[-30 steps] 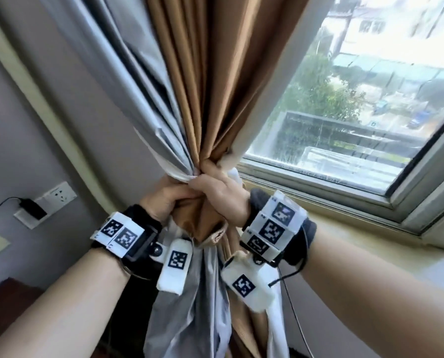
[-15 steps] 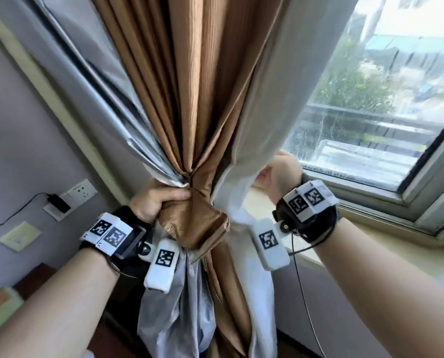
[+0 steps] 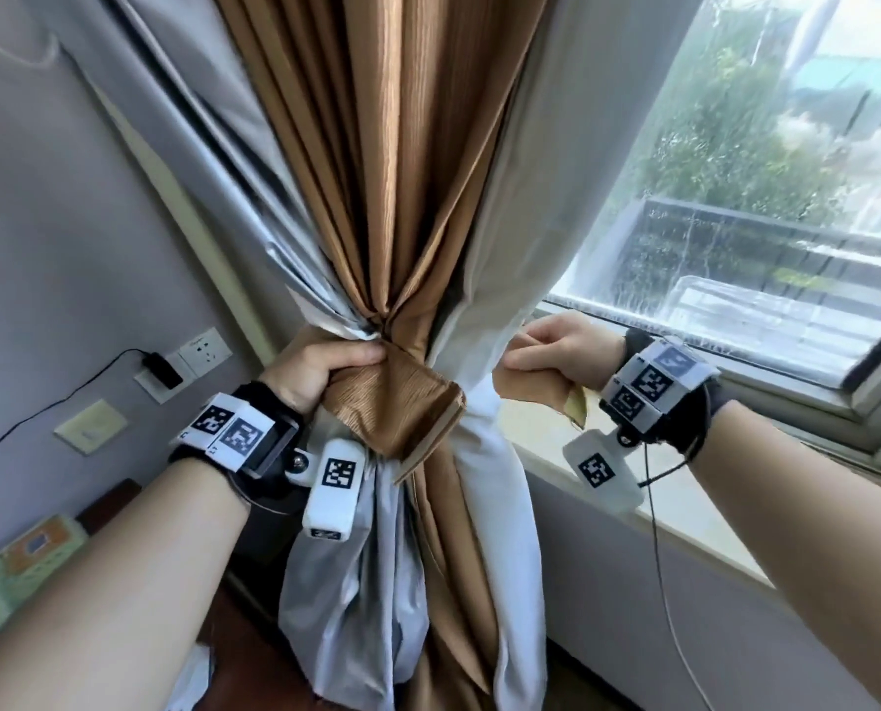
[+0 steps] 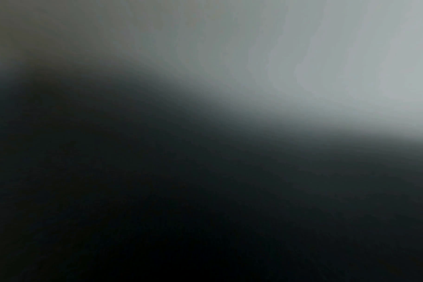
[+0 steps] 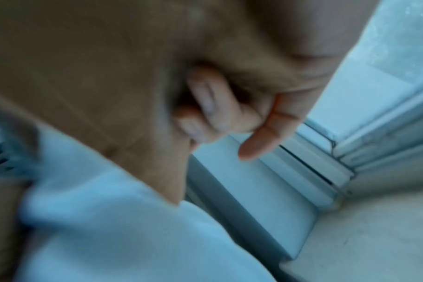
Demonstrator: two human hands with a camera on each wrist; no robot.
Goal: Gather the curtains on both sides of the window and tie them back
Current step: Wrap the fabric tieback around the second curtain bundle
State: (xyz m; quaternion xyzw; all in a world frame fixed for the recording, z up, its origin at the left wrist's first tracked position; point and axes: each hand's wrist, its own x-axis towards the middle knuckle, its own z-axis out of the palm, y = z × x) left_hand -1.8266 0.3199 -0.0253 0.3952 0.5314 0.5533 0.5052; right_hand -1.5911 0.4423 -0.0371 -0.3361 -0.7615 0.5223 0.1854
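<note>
Head view: a person stands at the left side of a window, both bare forearms reaching forward. The left hand (image 3: pixel 320 369) is clenched around the gathered curtain (image 3: pixel 392 197), a bundle of brown cloth with grey and white lining pinched tight at waist height, just beside the wall. One end of the brown tieback band (image 3: pixel 402 402) flares out below that fist, across the front of the bundle.

A second ago both hands were pressed together at the pinch point. Half a second ago the right hand (image 3: pixel 564 348) had gone behind the white edge of the curtain, on the window side. Now it has come out to the right, over the inner edge of the window sill (image 3: pixel 546 438), fingers curled tightly around the other end of the band (image 3: pixel 536 390). The right wrist view confirms this: fingertips (image 5: pixel 205 99) folded into brown cloth, the sill and frame below. The left wrist view is dark and blurred and shows nothing usable.

This suggests the band has been passed behind the curtain, so each hand now has an end. The likely remaining step on this side is joining the ends at the front. The other curtain is out of sight.
</note>
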